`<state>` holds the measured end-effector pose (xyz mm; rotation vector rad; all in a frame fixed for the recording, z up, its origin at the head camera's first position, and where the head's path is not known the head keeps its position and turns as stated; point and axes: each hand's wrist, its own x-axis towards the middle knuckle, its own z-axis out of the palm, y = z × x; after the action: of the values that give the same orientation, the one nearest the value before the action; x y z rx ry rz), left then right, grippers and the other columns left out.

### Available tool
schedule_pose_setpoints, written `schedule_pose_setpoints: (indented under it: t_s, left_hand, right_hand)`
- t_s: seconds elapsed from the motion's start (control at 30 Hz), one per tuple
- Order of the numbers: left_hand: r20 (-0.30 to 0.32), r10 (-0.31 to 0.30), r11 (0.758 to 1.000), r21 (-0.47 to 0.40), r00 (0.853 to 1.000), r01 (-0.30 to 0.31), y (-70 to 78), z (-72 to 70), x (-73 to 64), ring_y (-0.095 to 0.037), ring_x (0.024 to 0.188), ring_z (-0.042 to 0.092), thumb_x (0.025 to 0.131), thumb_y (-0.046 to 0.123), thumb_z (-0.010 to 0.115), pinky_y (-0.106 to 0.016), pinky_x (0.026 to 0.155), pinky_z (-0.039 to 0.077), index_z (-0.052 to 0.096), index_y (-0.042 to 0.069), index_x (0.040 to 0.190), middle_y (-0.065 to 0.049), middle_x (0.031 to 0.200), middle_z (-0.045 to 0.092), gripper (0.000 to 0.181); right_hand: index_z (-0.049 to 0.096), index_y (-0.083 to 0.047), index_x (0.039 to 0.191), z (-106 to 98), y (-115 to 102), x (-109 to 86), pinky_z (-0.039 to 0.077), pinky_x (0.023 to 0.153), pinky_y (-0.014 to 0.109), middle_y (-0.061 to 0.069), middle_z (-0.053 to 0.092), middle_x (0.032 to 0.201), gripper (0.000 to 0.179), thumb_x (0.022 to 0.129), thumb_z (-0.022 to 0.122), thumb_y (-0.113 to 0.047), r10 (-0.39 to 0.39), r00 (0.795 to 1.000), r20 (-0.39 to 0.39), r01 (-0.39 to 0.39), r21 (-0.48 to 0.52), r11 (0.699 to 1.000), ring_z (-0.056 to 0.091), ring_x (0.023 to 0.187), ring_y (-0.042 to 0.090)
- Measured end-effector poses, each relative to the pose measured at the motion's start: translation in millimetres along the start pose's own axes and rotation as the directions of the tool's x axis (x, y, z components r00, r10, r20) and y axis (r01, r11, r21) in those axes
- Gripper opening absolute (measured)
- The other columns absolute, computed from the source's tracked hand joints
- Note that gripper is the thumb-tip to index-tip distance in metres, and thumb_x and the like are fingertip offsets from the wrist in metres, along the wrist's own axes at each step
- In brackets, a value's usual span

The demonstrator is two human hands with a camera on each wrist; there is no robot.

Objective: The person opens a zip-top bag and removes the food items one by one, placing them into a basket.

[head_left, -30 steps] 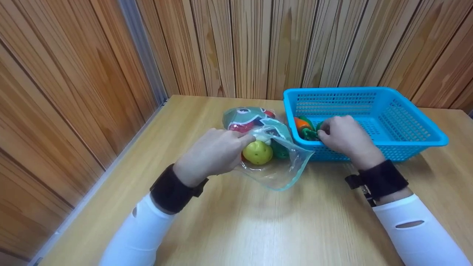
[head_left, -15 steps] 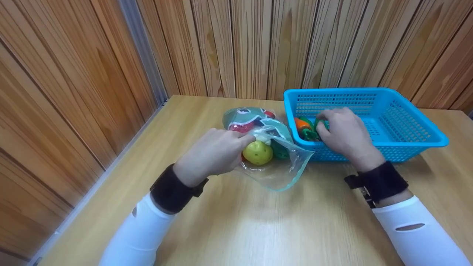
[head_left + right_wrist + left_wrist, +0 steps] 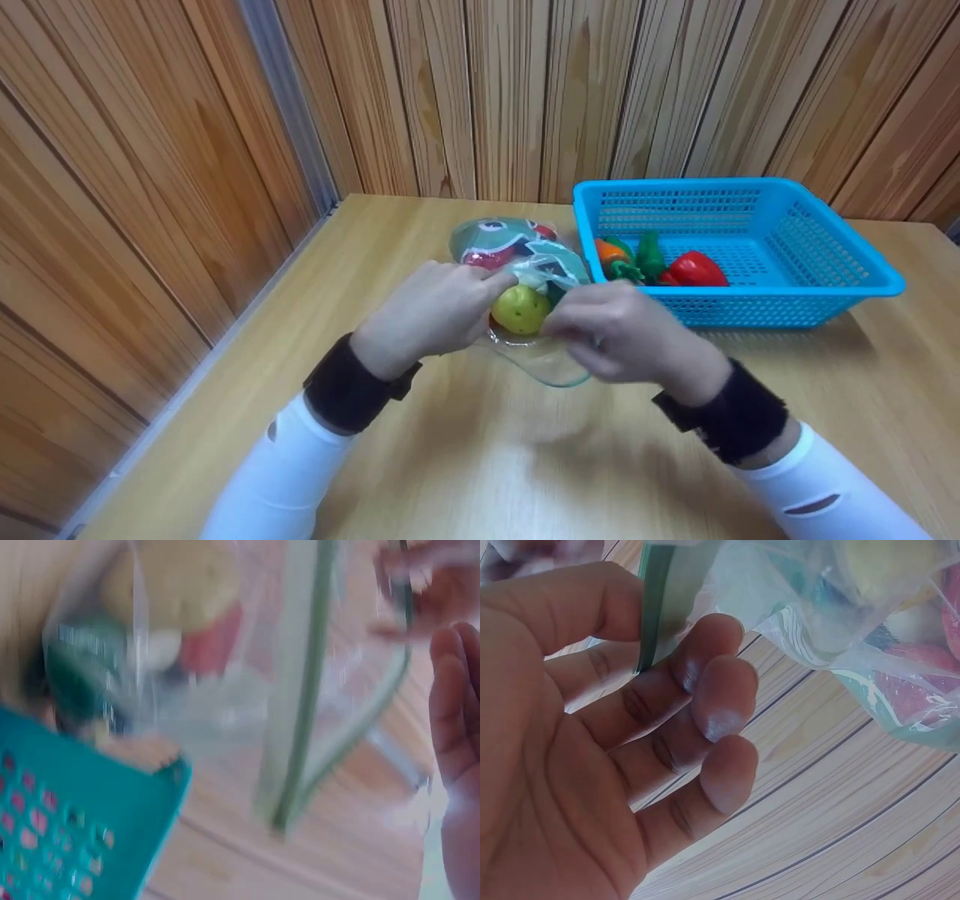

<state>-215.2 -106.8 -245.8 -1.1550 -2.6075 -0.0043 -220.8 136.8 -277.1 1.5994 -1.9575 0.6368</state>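
A clear zip bag (image 3: 555,367) with a green printed cartoon face lies on the table, its mouth toward me. Inside are a yellow toy potato (image 3: 520,310), a dark green piece (image 3: 86,667), a white piece (image 3: 156,651) and red pieces (image 3: 919,682). My left hand (image 3: 435,311) pinches the bag's zip edge between thumb and index finger; its other fingers are bent loosely. My right hand (image 3: 619,330), blurred, is at the bag's right side, overlapping its mouth in the head view. Nothing shows between its fingers (image 3: 454,697) in the right wrist view.
A blue plastic basket (image 3: 780,307) stands right of the bag, close beside it. It holds a red pepper (image 3: 697,270), a green pepper (image 3: 649,256) and an orange vegetable with a green stem (image 3: 611,255). A plank wall (image 3: 510,97) rises behind the table.
My right hand has left the basket and moved left and toward me to the bag's mouth, uncovering the red and green peppers. My left hand keeps its pinch on the bag.
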Motion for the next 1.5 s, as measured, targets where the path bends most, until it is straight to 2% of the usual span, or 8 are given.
schedule_pose_setpoints:
  t_s: [0.13,0.3,0.43,0.73,0.9,1.0,1.2,1.5]
  left_hand:
    - [-0.005,0.005,1.0,0.008,1.0,-0.005,-0.2,0.2,-0.1,-0.017,0.061,0.053,0.091,0.008,0.064,-0.024,0.054,0.045,0.062,0.011,0.106,-0.002,0.08,0.061,0.016]
    - [0.007,0.002,1.0,0.016,1.0,-0.002,1.2,1.1,0.0,-0.017,0.059,0.052,0.091,0.007,0.062,-0.025,0.053,0.045,0.063,0.011,0.108,-0.003,0.081,0.063,0.018]
    - [0.012,0.01,1.0,0.019,1.0,-0.01,2.2,0.5,0.3,-0.018,0.058,0.05,0.094,0.01,0.06,-0.025,0.052,0.044,0.065,0.01,0.113,-0.004,0.082,0.064,0.019]
    - [0.003,0.038,0.999,0.001,0.999,-0.038,2.2,4.4,4.2,-0.017,0.061,0.051,0.095,0.012,0.059,-0.023,0.055,0.043,0.063,0.01,0.114,-0.002,0.078,0.06,0.019]
    - [-0.202,0.061,0.994,0.1,0.977,-0.041,0.2,16.1,9.4,-0.015,0.051,0.043,0.093,0.007,0.054,-0.023,0.044,0.032,0.055,0.005,0.112,0.0,0.065,0.047,0.02]
    - [-0.299,0.034,0.977,0.209,0.954,0.031,0.8,24.2,12.2,-0.016,0.052,0.05,0.091,0.011,0.056,-0.026,0.042,0.036,0.06,0.003,0.109,-0.002,0.067,0.057,0.02]
    - [-0.263,-0.084,0.946,0.281,0.961,0.159,5.7,31.0,12.1,-0.017,0.05,0.049,0.095,0.028,0.062,-0.027,0.045,0.038,0.07,0.005,0.09,-0.003,0.065,0.061,0.024]
    - [-0.225,-0.047,0.99,0.122,0.973,0.076,-2.8,22.0,15.3,-0.015,0.052,0.039,0.091,0.019,0.062,-0.028,0.047,0.027,0.064,0.008,0.08,0.0,0.061,0.048,0.016]
  right_hand:
    - [0.071,-0.004,0.101,23.1,-1.4,-1.7,0.058,0.074,0.029,0.005,0.072,0.089,0.027,0.075,0.072,0.004,0.194,0.967,0.164,-0.18,-0.093,0.979,0.063,0.075,0.017]
    - [0.06,0.001,0.127,44.0,10.0,-9.4,0.057,0.091,0.039,0.015,0.065,0.124,0.049,0.081,0.078,-0.005,0.501,0.814,0.295,-0.42,-0.299,0.857,0.065,0.107,0.028]
    - [0.042,0.0,0.148,50.7,17.7,-16.1,0.05,0.1,0.044,0.018,0.042,0.154,0.073,0.085,0.078,-0.011,0.614,0.718,0.329,-0.49,-0.387,0.781,0.048,0.136,0.036]
    - [0.037,0.002,0.151,53.2,22.2,-25.5,0.044,0.105,0.049,0.021,0.033,0.159,0.076,0.09,0.073,-0.026,0.657,0.653,0.377,-0.492,-0.449,0.746,0.039,0.142,0.039]
    - [0.039,0.004,0.148,54.1,26.4,-27.3,0.041,0.108,0.05,0.022,0.035,0.157,0.071,0.091,0.068,-0.026,0.668,0.654,0.355,-0.486,-0.48,0.73,0.04,0.141,0.038]
    - [0.033,0.003,0.152,57.0,27.8,-27.8,0.036,0.11,0.052,0.023,0.03,0.159,0.073,0.092,0.065,-0.026,0.696,0.623,0.356,-0.51,-0.49,0.707,0.037,0.142,0.038]
    - [0.019,-0.001,0.157,62.4,26.2,-28.9,0.032,0.114,0.053,0.022,0.016,0.163,0.078,0.096,0.06,-0.027,0.737,0.569,0.365,-0.558,-0.487,0.672,0.025,0.148,0.039]
    - [0.007,-0.012,0.16,61.1,33.9,-25.0,0.03,0.116,0.054,0.015,0.007,0.166,0.09,0.093,0.066,-0.024,0.785,0.476,0.396,-0.688,-0.389,0.613,0.016,0.15,0.035]
